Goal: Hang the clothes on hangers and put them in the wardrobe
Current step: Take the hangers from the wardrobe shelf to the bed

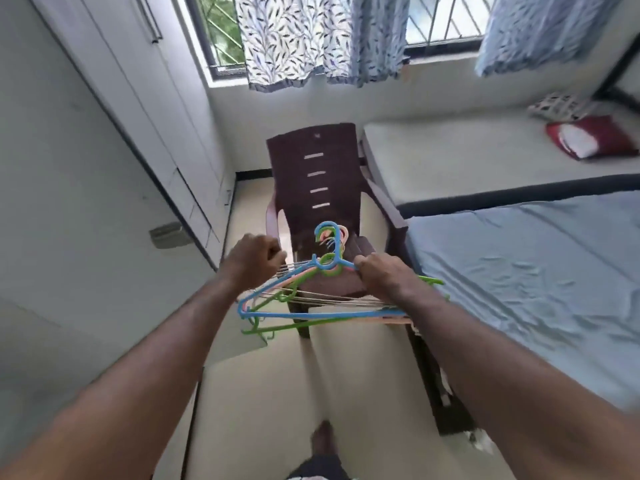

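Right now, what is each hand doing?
Left hand: curled, gripping the wire ends of the hangers.
Right hand: gripping the same hangers near the hooks.

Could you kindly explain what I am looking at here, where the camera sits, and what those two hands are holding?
The one picture comes from a camera worn on a person's head, looking forward and down. There is no machine, only bare arms. The left hand and right hand together hold a bundle of hangers, some blue, green and pink, others thin metal. Ahead stands a brown chair; a bed lies to the right and a white wardrobe to the left.
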{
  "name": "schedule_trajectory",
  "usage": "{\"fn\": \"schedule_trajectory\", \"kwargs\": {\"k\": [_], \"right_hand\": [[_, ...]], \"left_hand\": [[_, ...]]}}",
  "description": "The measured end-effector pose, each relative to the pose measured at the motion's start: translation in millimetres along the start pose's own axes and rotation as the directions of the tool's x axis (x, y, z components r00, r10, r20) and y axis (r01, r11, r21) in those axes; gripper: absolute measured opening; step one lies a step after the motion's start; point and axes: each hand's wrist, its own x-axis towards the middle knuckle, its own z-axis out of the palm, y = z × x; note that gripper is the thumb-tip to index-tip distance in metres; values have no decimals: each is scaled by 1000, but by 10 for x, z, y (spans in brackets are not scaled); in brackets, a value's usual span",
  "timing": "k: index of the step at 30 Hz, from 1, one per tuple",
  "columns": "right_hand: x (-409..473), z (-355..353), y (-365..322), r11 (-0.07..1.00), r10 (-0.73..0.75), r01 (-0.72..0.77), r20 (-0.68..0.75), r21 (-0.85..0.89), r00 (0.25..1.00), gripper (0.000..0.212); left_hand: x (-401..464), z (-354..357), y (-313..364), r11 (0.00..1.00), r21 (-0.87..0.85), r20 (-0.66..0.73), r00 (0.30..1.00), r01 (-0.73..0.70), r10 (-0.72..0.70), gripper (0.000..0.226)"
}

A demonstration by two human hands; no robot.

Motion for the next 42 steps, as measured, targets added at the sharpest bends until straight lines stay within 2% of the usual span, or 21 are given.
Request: {"fn": "schedule_trajectory", "kwargs": {"k": [4, 8, 13, 18, 24, 31, 36, 42], "right_hand": [[-178, -87, 857, 977, 212, -212, -19, 9, 977, 16], [-232, -213, 1674, 940, 340, -340, -41, 8, 939, 22], [-79, -337, 2644, 909, 414, -417, -85, -11, 906, 23], [57, -344, 3422, 891, 454, -455, -47, -8, 890, 25], [34, -313, 4168, 884, 467, -467, -19, 0, 884, 26], [-53, -292, 5035, 906, 422, -422, 13, -35, 906, 23], [-25, -242, 5788, 936, 349, -348, 32, -49, 936, 21], [64, -191, 6545, 982, 188, -186, 55, -42, 981, 23]], "left_hand": [[555, 391, 633, 986, -29, 68, 984, -165, 167, 17], [1068, 742, 1229, 973, -10, 116, 966, -232, 231, 18], [1732, 1152, 1898, 963, -37, 161, 949, -268, 270, 13], [2399, 1567, 2373, 969, -75, 185, 952, -235, 245, 18], [2910, 1962, 2899, 962, -128, 171, 950, -242, 262, 15], [3135, 2424, 3429, 972, -134, 175, 961, -192, 214, 14], [3120, 2723, 3981, 988, -120, 184, 975, -101, 122, 13], [3021, 3025, 4673, 997, -56, 172, 984, 60, -49, 13]]}}
